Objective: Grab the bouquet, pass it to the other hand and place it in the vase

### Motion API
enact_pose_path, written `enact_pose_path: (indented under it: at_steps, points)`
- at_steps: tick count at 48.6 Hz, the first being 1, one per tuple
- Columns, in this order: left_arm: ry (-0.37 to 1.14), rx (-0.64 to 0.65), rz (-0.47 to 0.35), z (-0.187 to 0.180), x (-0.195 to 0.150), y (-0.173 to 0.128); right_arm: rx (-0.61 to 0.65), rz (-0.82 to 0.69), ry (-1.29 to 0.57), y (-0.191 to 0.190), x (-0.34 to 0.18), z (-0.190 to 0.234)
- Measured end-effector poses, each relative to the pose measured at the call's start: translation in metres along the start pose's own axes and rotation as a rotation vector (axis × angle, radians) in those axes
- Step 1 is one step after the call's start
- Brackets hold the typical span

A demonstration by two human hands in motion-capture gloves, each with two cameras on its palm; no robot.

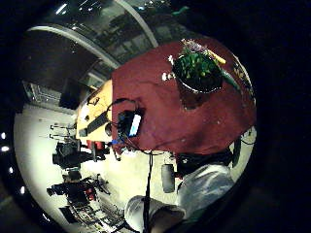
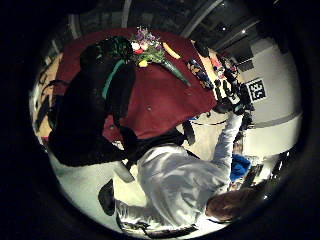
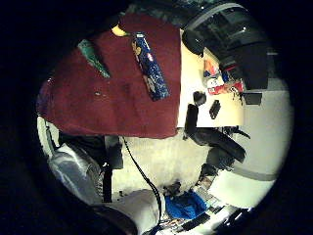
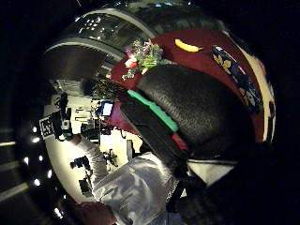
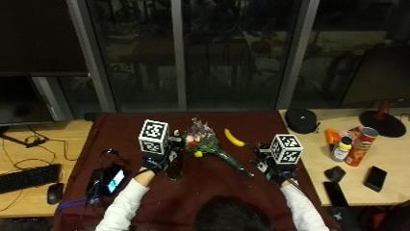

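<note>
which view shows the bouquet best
The outside view: the whole bouquet lies on the red cloth, blooms to stem. Both thumb side views show its flowers; the left little finger side sees it partly behind the vase, the right only its stem.

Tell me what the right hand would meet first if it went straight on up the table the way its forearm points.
Probably nothing soon: beyond the right hand only bare red cloth shows. The banana lies off to its left.

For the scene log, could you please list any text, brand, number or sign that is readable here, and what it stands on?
"35", read with the picture turned: on a white sign at the room's wall, left thumb side palm view.
Red can on the wooden table: label too blurred to read.
Blue packet on the red cloth: print unreadable.
</note>
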State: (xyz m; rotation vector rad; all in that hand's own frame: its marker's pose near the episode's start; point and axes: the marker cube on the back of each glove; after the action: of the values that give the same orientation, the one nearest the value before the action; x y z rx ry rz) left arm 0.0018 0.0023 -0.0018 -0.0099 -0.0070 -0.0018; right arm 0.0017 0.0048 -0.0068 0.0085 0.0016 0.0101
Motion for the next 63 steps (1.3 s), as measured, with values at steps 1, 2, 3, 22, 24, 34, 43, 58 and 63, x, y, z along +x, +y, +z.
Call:
enact_pose_path:
  at_steps: [1, 2, 3, 22, 24, 34, 43, 58, 63]
  points:
    - [-0.001, -0.001, 0.0, 0.0, 0.0, 0.0, 0.003, 0.003, 0.0, 0.001, 0.001, -0.001]
    - [-0.003, -0.004, 0.001, -0.001, 0.001, 0.001, 0.008, 0.009, -0.001, 0.002, 0.002, -0.003]
    - [-0.005, -0.006, 0.002, -0.001, 0.002, 0.002, 0.016, 0.017, -0.003, 0.004, 0.004, -0.005]
    - [0.054, 0.027, 0.075, -0.001, 0.016, 0.005, -0.054, 0.031, 0.026, 0.012, 0.003, -0.03]
    - [0.069, 0.019, 0.089, 0.002, 0.02, 0.005, -0.082, 0.019, 0.022, 0.008, -0.004, -0.035]
    - [0.124, 0.041, 0.151, 0.005, 0.041, 0.001, -0.088, 0.041, 0.028, -0.021, -0.03, -0.056]
    - [0.113, 0.023, 0.186, 0.008, 0.053, 0.005, -0.172, 0.086, 0.034, -0.067, -0.038, -0.044]
    - [0.067, 0.001, 0.228, 0.019, 0.054, 0.007, -0.276, 0.182, -0.076, -0.148, -0.025, 0.048]
    - [0.075, -0.004, 0.233, 0.023, 0.053, 0.008, -0.267, 0.188, -0.094, -0.157, -0.025, 0.076]
